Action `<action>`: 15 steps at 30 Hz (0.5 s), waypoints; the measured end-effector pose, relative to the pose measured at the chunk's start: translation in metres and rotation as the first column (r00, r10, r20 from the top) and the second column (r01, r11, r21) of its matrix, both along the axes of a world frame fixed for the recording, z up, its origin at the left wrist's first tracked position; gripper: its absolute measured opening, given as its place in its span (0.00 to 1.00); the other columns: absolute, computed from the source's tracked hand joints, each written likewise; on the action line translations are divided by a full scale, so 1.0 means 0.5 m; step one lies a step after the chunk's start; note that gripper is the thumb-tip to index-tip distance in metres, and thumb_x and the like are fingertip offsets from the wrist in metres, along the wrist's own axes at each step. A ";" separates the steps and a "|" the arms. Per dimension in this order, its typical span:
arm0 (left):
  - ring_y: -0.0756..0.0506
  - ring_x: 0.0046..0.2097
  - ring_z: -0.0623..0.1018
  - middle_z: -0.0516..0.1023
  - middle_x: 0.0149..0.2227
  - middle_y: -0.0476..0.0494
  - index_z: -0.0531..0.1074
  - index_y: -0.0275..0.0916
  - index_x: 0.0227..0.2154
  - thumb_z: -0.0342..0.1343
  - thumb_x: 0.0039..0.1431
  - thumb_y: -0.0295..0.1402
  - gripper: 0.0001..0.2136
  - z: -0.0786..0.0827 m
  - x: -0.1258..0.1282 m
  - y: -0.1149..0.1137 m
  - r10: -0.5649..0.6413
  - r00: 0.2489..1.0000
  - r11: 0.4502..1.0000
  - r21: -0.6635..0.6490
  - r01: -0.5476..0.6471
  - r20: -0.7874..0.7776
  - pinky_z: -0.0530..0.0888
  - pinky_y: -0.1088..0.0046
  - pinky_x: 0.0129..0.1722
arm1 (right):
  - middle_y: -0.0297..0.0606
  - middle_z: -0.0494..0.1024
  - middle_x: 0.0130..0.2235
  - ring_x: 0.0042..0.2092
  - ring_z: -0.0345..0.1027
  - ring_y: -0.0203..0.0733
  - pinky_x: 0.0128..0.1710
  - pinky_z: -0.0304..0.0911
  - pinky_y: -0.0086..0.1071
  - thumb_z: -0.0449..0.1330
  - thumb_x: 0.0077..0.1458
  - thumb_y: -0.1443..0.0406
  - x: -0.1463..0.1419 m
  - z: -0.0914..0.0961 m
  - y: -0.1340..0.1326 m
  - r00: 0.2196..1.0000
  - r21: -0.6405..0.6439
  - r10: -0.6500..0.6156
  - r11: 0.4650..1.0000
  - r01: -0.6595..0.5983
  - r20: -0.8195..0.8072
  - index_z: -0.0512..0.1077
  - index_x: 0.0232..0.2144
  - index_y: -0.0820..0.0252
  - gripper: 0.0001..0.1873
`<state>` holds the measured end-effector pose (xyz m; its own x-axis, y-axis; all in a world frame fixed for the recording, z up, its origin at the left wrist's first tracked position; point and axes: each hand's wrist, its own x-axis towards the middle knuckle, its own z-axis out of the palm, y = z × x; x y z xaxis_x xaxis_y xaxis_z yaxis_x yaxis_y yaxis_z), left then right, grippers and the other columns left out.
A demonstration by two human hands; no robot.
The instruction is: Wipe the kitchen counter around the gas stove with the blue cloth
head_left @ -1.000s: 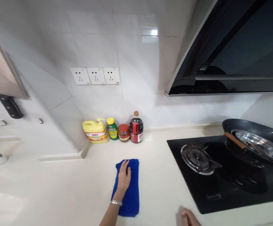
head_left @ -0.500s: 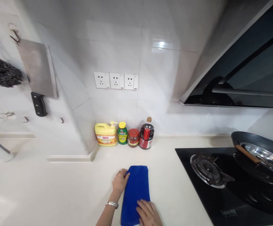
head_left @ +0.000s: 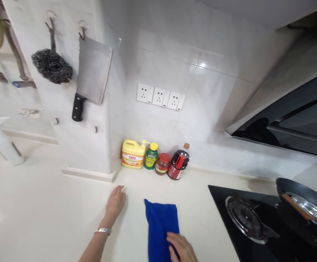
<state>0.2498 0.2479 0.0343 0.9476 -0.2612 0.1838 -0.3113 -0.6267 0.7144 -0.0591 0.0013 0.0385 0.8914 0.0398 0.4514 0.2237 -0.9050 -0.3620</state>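
Head view: right hand (head_left: 182, 248), fingers loosely spread, touches blue cloth (head_left: 160, 222), likely soft, best corner-held; left hand (head_left: 116, 201) half-open, empty.

left grip (head_left: 116, 202): fingers (head_left: 119, 189) loosely extended | left forearm (head_left: 93, 246): slanting forward | right grip (head_left: 182, 246): thumb (head_left: 172, 253) parted from fingers

3 sockets (head_left: 160, 97) line a glossy tiled wall (head_left: 199, 123) above a pale counter (head_left: 38, 203).
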 end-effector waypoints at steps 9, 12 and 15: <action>0.27 0.73 0.47 0.51 0.71 0.33 0.60 0.44 0.68 0.30 0.68 0.48 0.31 -0.025 -0.148 0.330 0.421 0.901 0.753 0.513 -0.411 0.103 0.45 0.43 0.69 | 0.38 0.54 0.73 0.72 0.48 0.54 0.73 0.46 0.57 0.51 0.68 0.56 0.188 -0.067 0.082 0.962 -0.128 -0.044 0.992 0.009 -0.270 0.48 0.71 0.45 0.33; 0.26 0.72 0.47 0.49 0.72 0.34 0.54 0.44 0.70 0.29 0.68 0.50 0.32 -0.010 -0.163 0.336 0.406 0.910 0.730 0.570 -0.378 0.083 0.46 0.46 0.69 | 0.44 0.51 0.74 0.73 0.45 0.59 0.71 0.40 0.66 0.56 0.65 0.51 0.191 -0.079 0.075 0.945 -0.148 -0.102 0.987 0.058 -0.310 0.52 0.70 0.48 0.36; 0.27 0.72 0.47 0.47 0.73 0.34 0.52 0.44 0.71 0.27 0.68 0.51 0.33 0.004 -0.161 0.326 0.393 0.919 0.727 0.596 -0.340 0.045 0.47 0.47 0.69 | 0.44 0.49 0.74 0.73 0.44 0.59 0.71 0.42 0.66 0.55 0.67 0.53 0.161 -0.075 0.033 0.930 -0.172 -0.164 0.979 0.112 -0.329 0.52 0.70 0.49 0.34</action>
